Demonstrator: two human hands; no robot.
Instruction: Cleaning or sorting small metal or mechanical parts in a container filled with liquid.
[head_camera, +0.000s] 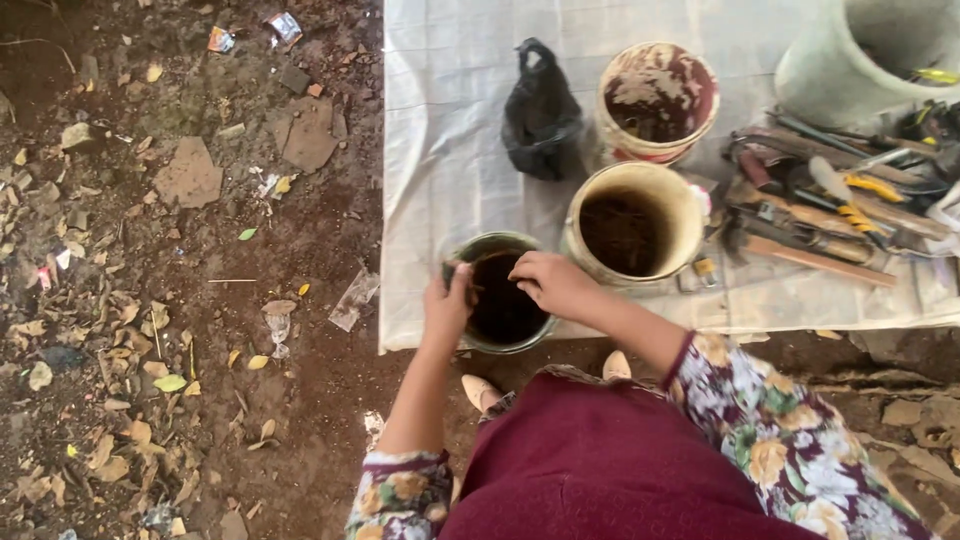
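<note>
Both hands work at a small dark pot near the front edge of a white sheet spread on the ground. Left hand grips the pot's left rim, fingers curled over it. Right hand rests on the right rim, fingers bent down into the dark soil inside. Just beside the pot stands a cream bucket, a red-and-white bucket behind it, a black bag to their left, and a pile of tools to the right.

White sheet on dirt ground, three pots, black bag, hand tools
</note>
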